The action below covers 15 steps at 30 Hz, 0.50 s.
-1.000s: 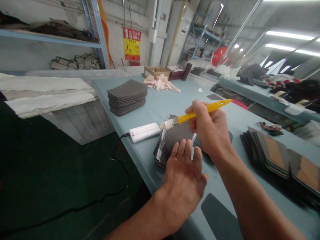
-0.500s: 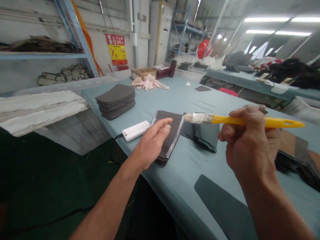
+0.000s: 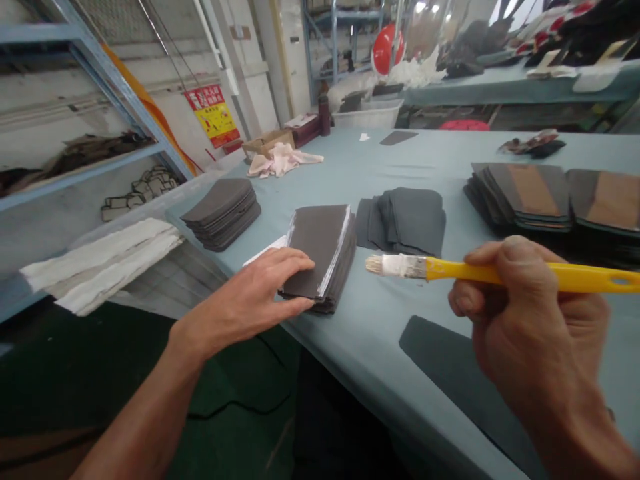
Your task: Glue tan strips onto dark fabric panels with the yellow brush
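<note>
A stack of dark grey pieces lies near the table's front edge, with white paste along the left and right edges of its top piece. My left hand rests at the stack's near left corner, thumb and fingers apart, thumb at the near edge. My right hand is closed round the yellow handle of a paintbrush. The brush's white-coated bristles point left, over the table right of the stack. Partly behind my left hand is a white object.
On the blue-green table are another grey stack, dark folded pieces, stacks with brown patches and a large dark piece. Pink gloves and a cardboard box lie at the back.
The view has shifted. My left hand has moved from the top of the stack to its near left corner, fingers spread. The brush has come away from the pasted right edge.
</note>
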### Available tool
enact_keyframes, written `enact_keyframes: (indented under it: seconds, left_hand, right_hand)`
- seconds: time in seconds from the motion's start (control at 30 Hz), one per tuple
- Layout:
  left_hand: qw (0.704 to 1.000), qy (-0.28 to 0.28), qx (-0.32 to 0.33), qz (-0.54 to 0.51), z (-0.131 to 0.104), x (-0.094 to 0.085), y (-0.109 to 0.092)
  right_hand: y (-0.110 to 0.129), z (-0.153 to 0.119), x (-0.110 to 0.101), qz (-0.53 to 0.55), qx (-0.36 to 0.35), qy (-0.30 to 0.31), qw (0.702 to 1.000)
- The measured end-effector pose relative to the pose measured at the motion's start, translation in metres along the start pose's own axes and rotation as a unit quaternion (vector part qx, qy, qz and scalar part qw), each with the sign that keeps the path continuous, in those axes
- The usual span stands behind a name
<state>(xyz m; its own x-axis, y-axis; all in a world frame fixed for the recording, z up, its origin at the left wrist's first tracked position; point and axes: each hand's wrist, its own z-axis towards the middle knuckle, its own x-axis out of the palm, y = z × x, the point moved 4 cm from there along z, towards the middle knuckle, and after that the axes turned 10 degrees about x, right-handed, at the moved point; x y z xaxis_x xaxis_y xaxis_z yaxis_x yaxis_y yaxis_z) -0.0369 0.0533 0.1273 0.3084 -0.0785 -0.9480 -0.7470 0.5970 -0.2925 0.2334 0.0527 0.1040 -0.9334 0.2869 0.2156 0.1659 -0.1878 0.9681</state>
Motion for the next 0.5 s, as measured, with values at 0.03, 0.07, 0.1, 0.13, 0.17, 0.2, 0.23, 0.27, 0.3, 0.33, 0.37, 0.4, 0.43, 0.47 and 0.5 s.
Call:
enact_keyframes:
  seconds: [0.03, 0.07, 0.1, 0.13, 0.17, 0.2, 0.23, 0.27, 0.3, 0.33, 0.37, 0.4, 0.43, 0.47, 0.5]
  left_hand:
    - [1.0, 0.008, 0.0, 0.004, 0.002, -0.001, 0.002]
    - [1.0, 0.014, 0.001, 0.007, 0.003, -0.002, 0.004]
    - [1.0, 0.018, 0.002, 0.008, 0.004, -0.003, 0.006]
    - [1.0, 0.022, 0.003, 0.006, 0.005, -0.004, 0.008]
    - [1.0, 0.025, 0.003, 0.003, 0.006, -0.005, 0.009]
    - [1.0, 0.027, 0.002, 0.0, 0.006, -0.006, 0.01]
    - [1.0, 0.029, -0.001, -0.004, 0.006, -0.007, 0.01]
    - [0.999, 0.031, -0.008, -0.007, 0.007, -0.008, 0.009]
    - [0.999, 0.032, -0.018, -0.008, 0.008, -0.009, 0.009]
    - [0.999, 0.032, -0.034, -0.007, 0.009, -0.009, 0.008]
    - [0.998, 0.03, -0.056, -0.002, 0.012, -0.009, 0.007]
    - [0.996, 0.023, -0.082, 0.009, 0.015, -0.008, 0.005]
    - [0.994, 0.013, -0.107, 0.026, 0.02, -0.007, 0.004]
    - [0.991, 0.001, -0.129, 0.048, 0.025, -0.005, 0.002]
    - [0.987, -0.011, -0.144, 0.072, 0.032, -0.002, 0.0]
  right_hand:
    - [-0.002, -0.001, -0.002, 0.003, 0.006, -0.001, 1.0]
    - [-0.004, -0.002, -0.004, 0.004, 0.014, -0.003, 1.0]
    - [-0.007, -0.003, -0.005, 0.004, 0.02, -0.007, 1.0]
    - [-0.008, -0.004, -0.007, 0.005, 0.026, -0.011, 1.0]
    - [-0.01, -0.004, -0.009, 0.005, 0.031, -0.014, 0.999]
    - [-0.012, -0.005, -0.011, 0.007, 0.035, -0.018, 0.999]
    - [-0.014, -0.005, -0.012, 0.01, 0.04, -0.019, 0.999]
    - [-0.016, -0.005, -0.014, 0.012, 0.044, -0.02, 0.999]
    - [-0.017, -0.006, -0.015, 0.013, 0.048, -0.023, 0.998]
    - [-0.019, -0.006, -0.015, 0.015, 0.052, -0.027, 0.998]
    - [-0.02, -0.007, -0.016, 0.017, 0.054, -0.029, 0.998]
    - [-0.02, -0.007, -0.016, 0.021, 0.055, -0.03, 0.998]
    - [-0.021, -0.008, -0.016, 0.024, 0.056, -0.03, 0.998]
    - [-0.021, -0.008, -0.016, 0.027, 0.056, -0.029, 0.998]
    - [-0.021, -0.008, -0.015, 0.028, 0.058, -0.028, 0.998]
